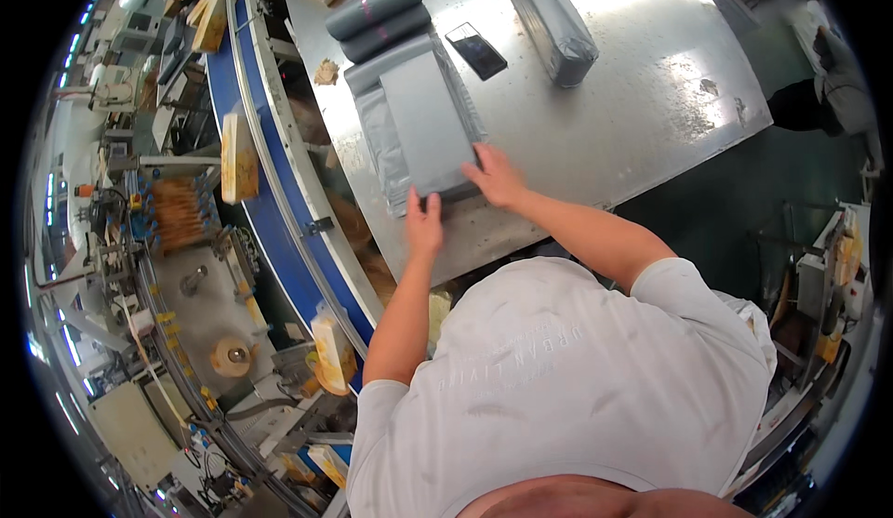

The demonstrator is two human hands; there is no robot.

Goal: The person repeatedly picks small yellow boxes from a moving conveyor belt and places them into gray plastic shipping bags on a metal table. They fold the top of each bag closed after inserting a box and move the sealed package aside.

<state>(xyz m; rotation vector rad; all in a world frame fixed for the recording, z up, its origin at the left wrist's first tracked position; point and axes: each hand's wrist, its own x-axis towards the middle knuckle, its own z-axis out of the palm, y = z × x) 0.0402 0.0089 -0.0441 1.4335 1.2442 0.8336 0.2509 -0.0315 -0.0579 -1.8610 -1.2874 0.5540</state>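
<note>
A flat, rectangular grey package (pixel 428 113) lies on top of grey plastic mailing bags (pixel 377 132) on the metal table. My left hand (pixel 425 227) grips its near left corner, thumb and fingers at the edge. At the near right corner, my right hand (pixel 498 179) has its thumb and fingers around the side. The undersides of both hands are hidden. Just beyond the package are dark grey plastic rolls (pixel 377 20), with a black phone (pixel 476 50) to their right.
Another grey wrapped package (pixel 551 25) stands farther right on the metal table (pixel 642 81). Left of the table runs a blue conveyor (pixel 270 174) carrying yellow-and-white packs (pixel 239 157). Machinery fills the far left. People are at the upper left and right edge.
</note>
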